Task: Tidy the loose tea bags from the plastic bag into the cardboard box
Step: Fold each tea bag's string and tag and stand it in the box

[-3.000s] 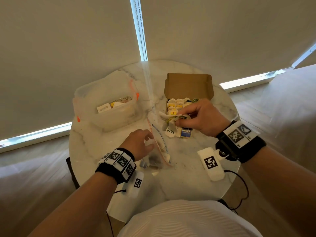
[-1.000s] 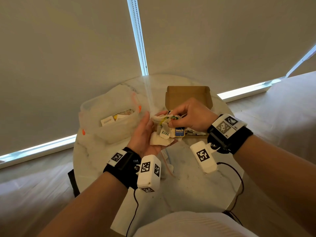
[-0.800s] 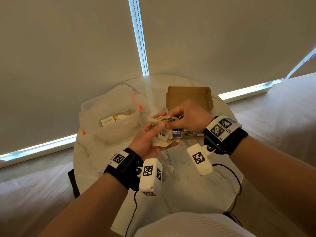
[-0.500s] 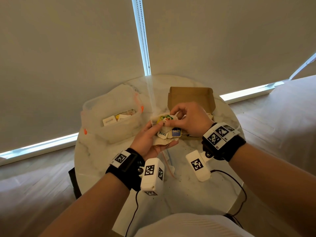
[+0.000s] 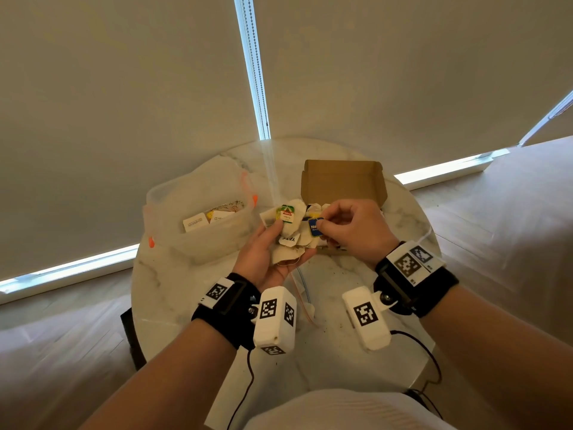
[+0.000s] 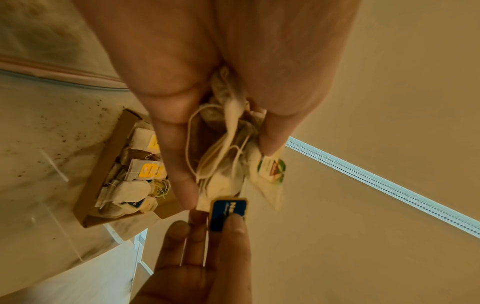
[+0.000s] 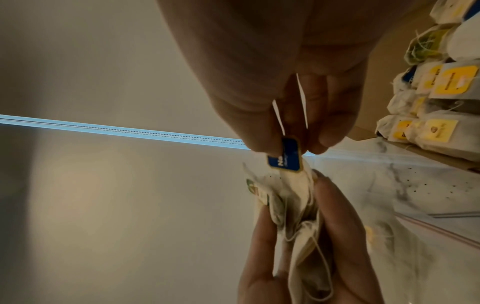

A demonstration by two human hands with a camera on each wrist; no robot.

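Marble tabletop (image 5: pixel 335 352) carries the cardboard box (image 5: pixel 342 181), part filled. Your left hand (image 5: pixel 263 252) cups the tangled tea bags (image 5: pixel 291 240); your right hand (image 5: pixel 350 231) pinches the blue tag (image 5: pixel 315 227). Draw it out slowly so strings do not snag.

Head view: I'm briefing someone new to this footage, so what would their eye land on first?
Probably the clump of tea bags held by the left hand above the middle of the round marble table, with the right hand pinching a blue tag at its edge. Just behind sits the open cardboard box, and to the left the clear plastic bag.
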